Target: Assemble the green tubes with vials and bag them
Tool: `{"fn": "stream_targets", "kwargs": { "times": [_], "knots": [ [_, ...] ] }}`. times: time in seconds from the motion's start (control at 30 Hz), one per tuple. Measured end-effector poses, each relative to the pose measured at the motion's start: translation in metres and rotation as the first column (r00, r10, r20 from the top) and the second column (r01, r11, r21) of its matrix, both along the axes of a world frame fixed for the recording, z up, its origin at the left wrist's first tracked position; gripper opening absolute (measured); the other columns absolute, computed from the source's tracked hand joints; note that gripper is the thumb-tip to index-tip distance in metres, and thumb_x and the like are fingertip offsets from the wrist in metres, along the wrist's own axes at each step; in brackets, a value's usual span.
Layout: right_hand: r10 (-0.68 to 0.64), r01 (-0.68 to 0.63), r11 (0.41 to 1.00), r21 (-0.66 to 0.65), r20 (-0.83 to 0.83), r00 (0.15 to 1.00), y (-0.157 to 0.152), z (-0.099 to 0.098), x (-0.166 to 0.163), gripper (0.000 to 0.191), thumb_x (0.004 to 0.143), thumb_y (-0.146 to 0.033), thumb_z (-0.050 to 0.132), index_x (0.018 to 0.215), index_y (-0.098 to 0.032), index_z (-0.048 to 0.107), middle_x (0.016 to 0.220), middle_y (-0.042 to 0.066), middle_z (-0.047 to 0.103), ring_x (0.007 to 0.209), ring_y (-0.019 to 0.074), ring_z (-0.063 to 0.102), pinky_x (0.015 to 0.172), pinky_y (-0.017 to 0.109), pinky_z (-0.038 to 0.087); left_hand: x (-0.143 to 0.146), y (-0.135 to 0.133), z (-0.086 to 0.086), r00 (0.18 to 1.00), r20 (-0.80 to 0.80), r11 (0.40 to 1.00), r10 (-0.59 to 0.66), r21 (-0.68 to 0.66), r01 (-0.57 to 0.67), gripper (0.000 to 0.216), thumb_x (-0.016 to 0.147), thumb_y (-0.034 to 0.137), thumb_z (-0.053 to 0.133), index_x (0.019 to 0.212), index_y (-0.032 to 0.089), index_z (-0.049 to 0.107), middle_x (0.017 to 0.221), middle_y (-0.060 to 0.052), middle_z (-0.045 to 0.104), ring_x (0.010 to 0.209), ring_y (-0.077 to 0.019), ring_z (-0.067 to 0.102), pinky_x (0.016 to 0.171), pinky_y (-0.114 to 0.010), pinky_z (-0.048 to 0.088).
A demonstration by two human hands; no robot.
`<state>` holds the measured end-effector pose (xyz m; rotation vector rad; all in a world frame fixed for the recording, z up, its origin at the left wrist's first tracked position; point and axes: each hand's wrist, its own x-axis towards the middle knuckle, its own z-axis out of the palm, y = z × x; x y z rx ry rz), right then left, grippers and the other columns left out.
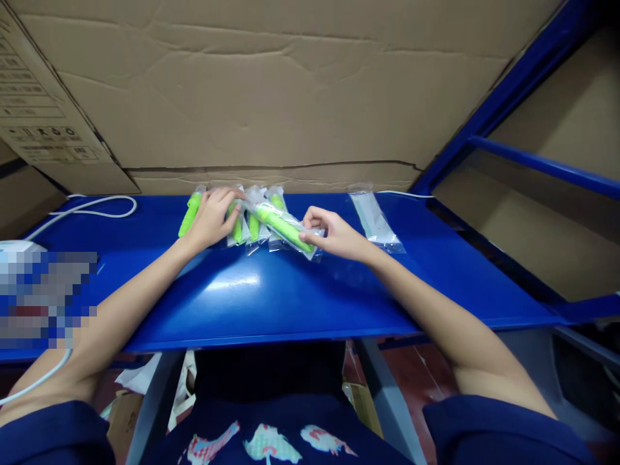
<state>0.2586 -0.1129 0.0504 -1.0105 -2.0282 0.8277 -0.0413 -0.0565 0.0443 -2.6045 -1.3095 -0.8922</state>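
Observation:
My right hand [334, 234] pinches the lower end of a clear plastic bag with a bright green, handle-shaped item [281, 226] in it. The bag lies slanted across others like it. My left hand [216, 213] rests over the row of bags, thumb apart from the fingers, fingertips close to the upper end of that same bag. Whether they touch it I cannot tell. Under and beside the left hand are several more bagged green items, one [190, 214] at its left and another [254, 226] at its right. Their exact kind is unclear.
On the right of the blue table [300, 303] lies a clear bag with a flat whitish item [372, 216]. A white cable [111, 200] loops at the left, near a blurred-out object [43, 297]. Cardboard [290, 103] walls the back; a blue frame bar [542, 165] runs right.

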Motion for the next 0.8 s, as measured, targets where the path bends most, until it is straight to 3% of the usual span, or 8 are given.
{"fn": "stream_targets", "kwargs": {
  "times": [0.13,0.23,0.37,0.5,0.6,0.8],
  "knots": [
    [0.076,-0.076,0.997,-0.025,-0.007,0.997,-0.002,-0.005,-0.002,0.022,0.082,-0.034,0.067,0.084,-0.022,0.048,0.079,-0.001,0.056,0.074,0.0147,0.055,0.070,0.030,0.044,-0.009,0.011,-0.004,0.997,0.037,0.987,0.070,-0.146,-0.064,0.043,0.101,0.037,0.039,0.127,0.019,0.067,0.130,-0.013,0.072,0.128,-0.0339,0.060,0.114,-0.057,0.033],
    [0.087,-0.086,0.996,-0.028,0.005,0.996,0.000,-0.008,0.000,0.023,0.083,-0.034,0.067,0.084,-0.023,0.047,0.080,0.000,0.058,0.074,0.0151,0.055,0.071,0.031,0.046,-0.016,0.021,-0.007,0.982,0.190,0.947,0.012,-0.317,0.050,0.049,0.100,0.049,0.042,0.124,0.018,0.071,0.131,-0.012,0.072,0.127,-0.0325,0.061,0.116,-0.052,0.038],
    [0.092,-0.091,0.995,-0.032,0.010,0.996,0.004,-0.008,0.003,0.027,0.082,-0.034,0.069,0.082,-0.024,0.044,0.083,0.000,0.059,0.078,0.0167,0.058,0.074,0.033,0.049,-0.026,0.031,-0.008,0.897,0.441,0.854,0.005,-0.468,0.226,0.062,0.092,0.071,0.051,0.117,0.020,0.075,0.129,-0.011,0.073,0.130,-0.0322,0.060,0.118,-0.047,0.039],
    [0.083,-0.083,0.996,-0.023,-0.025,0.996,0.008,-0.010,0.006,0.027,0.080,-0.032,0.070,0.080,-0.023,0.045,0.086,0.002,0.060,0.095,0.0229,0.066,0.080,0.034,0.050,-0.033,0.033,-0.006,0.841,0.538,0.777,-0.062,-0.503,0.379,0.061,0.079,0.067,0.075,0.118,0.019,0.075,0.130,-0.012,0.073,0.130,-0.0322,0.061,0.119,-0.048,0.041],
    [0.090,-0.093,0.994,-0.056,-0.056,0.994,0.011,-0.011,0.008,0.028,0.079,-0.032,0.072,0.080,-0.023,0.045,0.086,0.003,0.061,0.104,0.0260,0.067,0.082,0.034,0.050,-0.036,0.033,-0.002,0.835,0.536,0.762,-0.124,-0.488,0.427,0.064,0.073,0.062,0.083,0.120,0.020,0.074,0.130,-0.013,0.072,0.124,-0.0309,0.065,0.114,-0.048,0.046],
    [0.110,-0.112,0.989,-0.096,-0.030,0.994,0.011,-0.009,0.009,0.032,0.078,-0.036,0.075,0.081,-0.022,0.046,0.095,0.005,0.065,0.084,0.0175,0.060,0.073,0.031,0.048,-0.037,0.030,0.006,0.855,0.511,0.777,-0.090,-0.501,0.381,0.058,0.065,0.062,0.089,0.103,0.019,0.077,0.114,-0.010,0.076,0.114,-0.0314,0.067,0.109,-0.046,0.048]
  ]
}}
